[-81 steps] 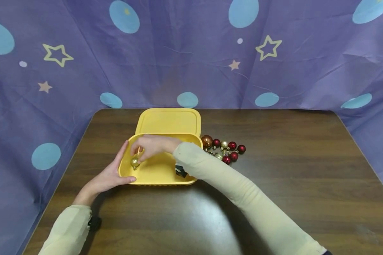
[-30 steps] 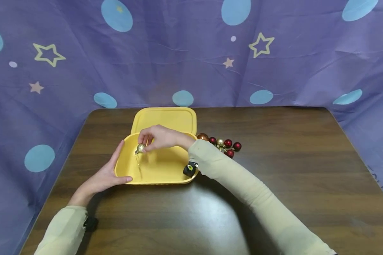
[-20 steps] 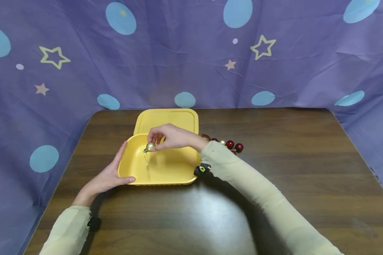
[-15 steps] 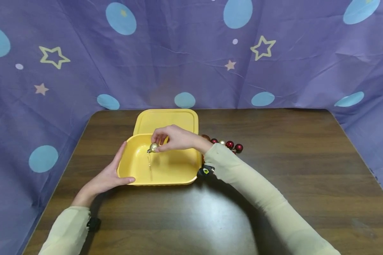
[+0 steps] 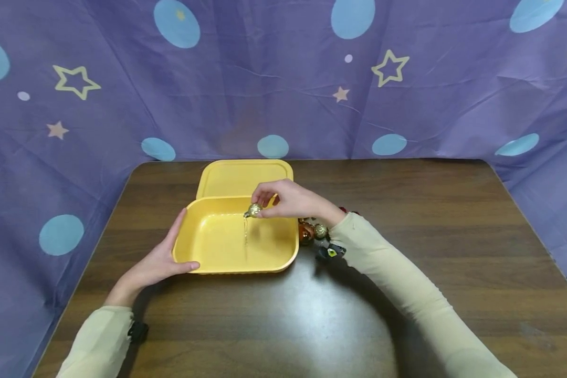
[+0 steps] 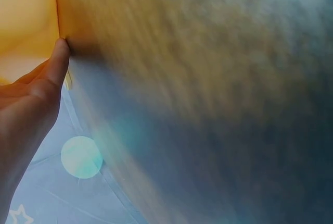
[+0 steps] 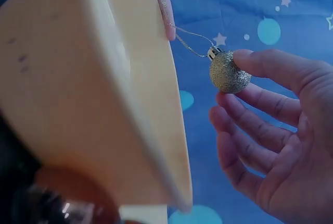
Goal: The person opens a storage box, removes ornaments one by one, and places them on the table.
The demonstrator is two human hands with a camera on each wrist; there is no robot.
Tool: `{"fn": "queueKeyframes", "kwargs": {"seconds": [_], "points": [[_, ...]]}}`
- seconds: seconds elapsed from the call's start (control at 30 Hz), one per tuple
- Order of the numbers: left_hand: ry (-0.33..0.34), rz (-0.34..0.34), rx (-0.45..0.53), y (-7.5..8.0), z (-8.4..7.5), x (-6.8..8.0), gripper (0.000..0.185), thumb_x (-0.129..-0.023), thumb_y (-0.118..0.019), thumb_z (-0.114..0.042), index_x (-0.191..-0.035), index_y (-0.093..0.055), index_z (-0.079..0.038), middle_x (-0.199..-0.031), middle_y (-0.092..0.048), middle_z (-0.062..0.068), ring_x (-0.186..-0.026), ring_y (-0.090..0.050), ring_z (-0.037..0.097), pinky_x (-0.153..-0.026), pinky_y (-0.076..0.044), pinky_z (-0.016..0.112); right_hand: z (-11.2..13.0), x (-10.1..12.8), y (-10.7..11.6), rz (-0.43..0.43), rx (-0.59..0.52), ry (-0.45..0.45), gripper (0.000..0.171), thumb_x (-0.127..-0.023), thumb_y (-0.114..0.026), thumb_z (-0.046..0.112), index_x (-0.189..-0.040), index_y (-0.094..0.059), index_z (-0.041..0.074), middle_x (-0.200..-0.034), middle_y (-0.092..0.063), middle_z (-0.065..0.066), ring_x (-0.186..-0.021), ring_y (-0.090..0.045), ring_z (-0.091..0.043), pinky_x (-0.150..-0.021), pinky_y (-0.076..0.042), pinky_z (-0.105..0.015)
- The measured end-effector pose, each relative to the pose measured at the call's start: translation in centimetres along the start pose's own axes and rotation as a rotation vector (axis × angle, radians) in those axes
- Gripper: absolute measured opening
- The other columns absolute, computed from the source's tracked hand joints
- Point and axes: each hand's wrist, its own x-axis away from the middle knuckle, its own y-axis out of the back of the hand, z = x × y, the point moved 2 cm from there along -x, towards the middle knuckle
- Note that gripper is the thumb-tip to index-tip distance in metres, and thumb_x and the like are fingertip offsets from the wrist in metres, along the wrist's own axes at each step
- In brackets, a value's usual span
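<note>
Glitter catches the light on the one gold ornament [image 5: 252, 210] that my right hand [image 5: 290, 199] pinches between thumb and fingertips, the other fingers loosely spread. It hangs over the far right part of the single yellow box [image 5: 189, 251], above the box's inside and not touching it, and its thin hanging thread [image 5: 245, 236] trails down toward the box floor. In the right wrist view the same ornament [image 7: 229, 72] shows a small metal cap with the thread looping off it, just beside the box's wall [image 7: 93, 104].

My left hand [image 5: 163, 260] holds the box's near left corner, thumb lying along the front rim and fingers straight against the left side. The left wrist view is badly blurred, but I can see my thumb [image 6: 52, 73] pressed against the yellow wall.

One lid [image 5: 244, 177] of the same yellow lies flat behind the box, touching its far edge. Just right of the box, on the dark wood desk [image 5: 453, 236], sits a small cluster of ornaments [image 5: 312, 231]; I can count two clearly, a copper one and a gold one, with a sliver of red behind my wrist, the rest hidden by my arm. I see no brand, label or writing that I can read anywhere.
</note>
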Motion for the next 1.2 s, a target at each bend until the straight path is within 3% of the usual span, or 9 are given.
{"fn": "queueKeyframes", "kwargs": {"seconds": [0.63,0.97,1.2], "points": [[0.039,0.001,-0.017,0.0,0.1,-0.2,0.12,-0.078,-0.079,-0.006,-0.155,0.01,-0.022,-0.159,0.009,0.016,-0.137,-0.01,0.037,-0.098,-0.02,0.005,-2.9,6.8,2.1,-0.169,0.004,-0.096,0.022,-0.083,-0.076,0.012,-0.101,-0.066,0.007,-0.09,-0.069,-0.001,-0.084,-0.062,-0.016,-0.076,-0.053,-0.037],[0.046,0.002,-0.026,0.0,0.0,0.0,0.12,-0.078,-0.079,-0.006,-0.155,0.011,-0.022,-0.159,0.008,0.017,-0.137,-0.011,0.042,-0.097,-0.021,0.005,-5.1,10.9,3.2,-0.319,-0.027,-0.218,0.021,-0.083,-0.076,0.009,-0.1,-0.065,0.005,-0.09,-0.067,-0.004,-0.086,-0.062,-0.019,-0.078,-0.052,-0.039],[0.026,0.003,-0.01,0.0,0.1,0.1,0.119,-0.078,-0.078,-0.004,-0.155,0.01,-0.025,-0.159,0.01,0.016,-0.138,-0.007,0.039,-0.097,-0.021,0.005,-6.0,13.3,3.4,-0.416,0.012,-0.325,0.024,-0.083,-0.075,0.01,-0.103,-0.065,0.002,-0.09,-0.067,-0.008,-0.084,-0.061,-0.021,-0.077,-0.052,-0.039]]}}
